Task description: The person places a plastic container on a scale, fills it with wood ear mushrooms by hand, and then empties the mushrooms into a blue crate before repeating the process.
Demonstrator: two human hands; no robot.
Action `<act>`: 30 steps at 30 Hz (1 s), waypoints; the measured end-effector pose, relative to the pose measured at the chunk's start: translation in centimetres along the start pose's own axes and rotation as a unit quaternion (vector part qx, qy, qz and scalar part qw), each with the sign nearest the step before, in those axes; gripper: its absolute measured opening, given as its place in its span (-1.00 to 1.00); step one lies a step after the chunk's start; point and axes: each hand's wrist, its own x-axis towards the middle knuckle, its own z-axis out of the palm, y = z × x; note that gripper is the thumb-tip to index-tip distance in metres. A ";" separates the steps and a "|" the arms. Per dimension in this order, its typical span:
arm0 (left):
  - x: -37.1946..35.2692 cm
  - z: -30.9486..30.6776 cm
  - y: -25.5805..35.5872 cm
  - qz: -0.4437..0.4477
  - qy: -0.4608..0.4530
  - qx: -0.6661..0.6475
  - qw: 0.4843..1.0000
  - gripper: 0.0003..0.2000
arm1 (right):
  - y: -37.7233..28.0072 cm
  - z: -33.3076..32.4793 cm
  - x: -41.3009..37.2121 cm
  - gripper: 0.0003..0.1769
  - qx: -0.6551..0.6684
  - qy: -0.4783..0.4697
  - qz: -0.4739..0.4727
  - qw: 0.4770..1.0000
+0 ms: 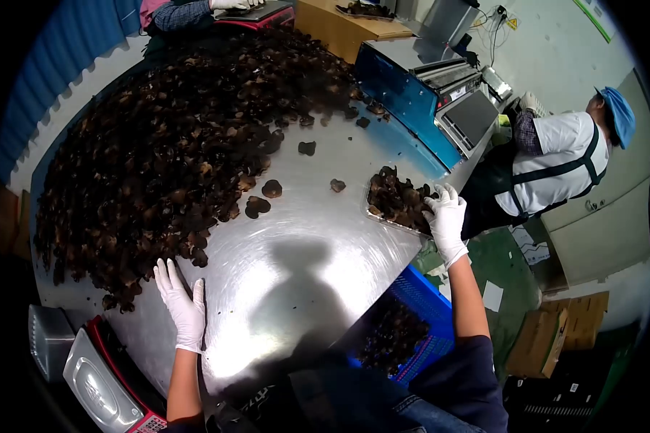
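A large heap of dark brown, ear-shaped dried pieces point(159, 151) covers the left and far side of the metal table point(296, 267). At the heap's near edge, my left hand point(182, 307) in a white glove lies with its fingers stretched out, holding nothing. My right hand point(446, 224), gloved too, is at the right end of a shallow clear tray point(401, 227) filled with the same dark pieces point(397, 198). Its fingers are bent over the tray's edge and the pieces there; what they grip is partly hidden. A few loose pieces point(271, 189) lie between heap and tray.
Below the table's right edge stands a blue crate point(430, 346) with dark pieces inside. A scale point(105, 379) is at the lower left. Blue-sided equipment point(404, 101) stands at the back right, near a co-worker in a blue cap point(556, 159). Another person's gloved hand point(235, 3) is at the top.
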 end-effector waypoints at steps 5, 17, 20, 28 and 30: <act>-0.1 0.2 -0.3 0.009 -0.002 0.014 1.000 -0.28 | 0.3 0.2 0.0 -0.80 0.069 0.003 0.026 0.997; -0.1 0.4 -0.3 0.008 0.000 0.026 1.000 -0.26 | 2.7 -0.1 -1.3 -0.88 0.597 0.015 0.229 0.769; -0.1 0.5 -0.5 0.009 0.001 0.026 1.000 -0.26 | 1.5 -1.7 -1.1 -0.88 0.670 0.017 0.259 0.696; -0.1 0.8 -0.7 0.009 0.005 0.025 1.000 -0.25 | 1.5 -3.5 -1.0 -0.94 0.794 0.054 0.324 0.511; -0.1 0.8 -0.7 0.009 0.012 0.034 0.999 -0.30 | 1.8 -2.7 -1.4 -0.96 0.834 0.078 0.319 0.443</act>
